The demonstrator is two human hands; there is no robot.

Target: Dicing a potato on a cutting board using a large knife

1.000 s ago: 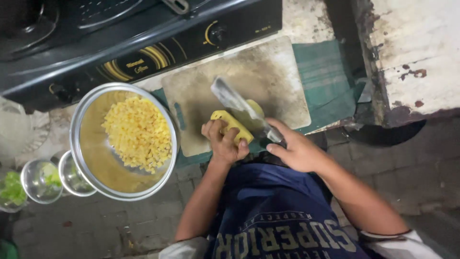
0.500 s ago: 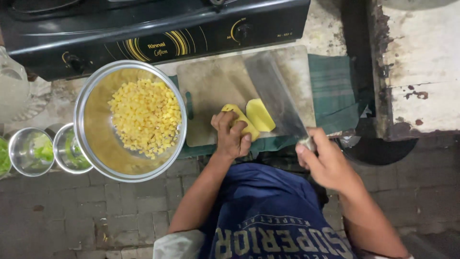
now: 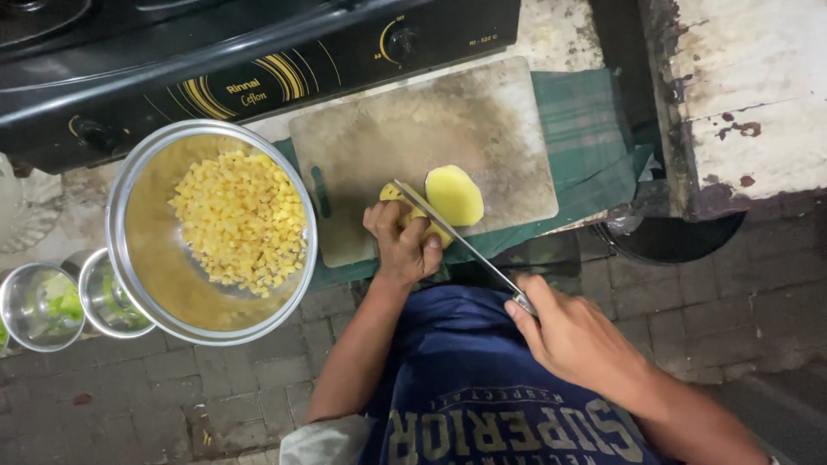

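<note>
Since the earlier frame the long steel-bladed knife [image 3: 452, 234] has come down from its raised tilt over the board, and its edge now lies across the peeled yellow potato piece [image 3: 405, 209] pinned under the left hand [image 3: 401, 244]. The right hand [image 3: 573, 337] has dropped back toward the body, closed round the knife's handle.

The worn, pale rectangular cutting board [image 3: 413, 138] serves as landmark. At its near edge, right of the board's handle slot, the left hand clamps its piece with fingers curled on top. Just right of the blade a second yellow potato half [image 3: 455, 195] lies cut face up, free of both hands. The blade's long axis runs diagonally, tip toward the board's middle, handle off its near right corner, so the held piece sits left of the edge and the loose half right of it. The left hand is the nearer to both pieces.

Left of the board stands a round steel bowl [image 3: 138, 258] of diced yellow cubes.
</note>
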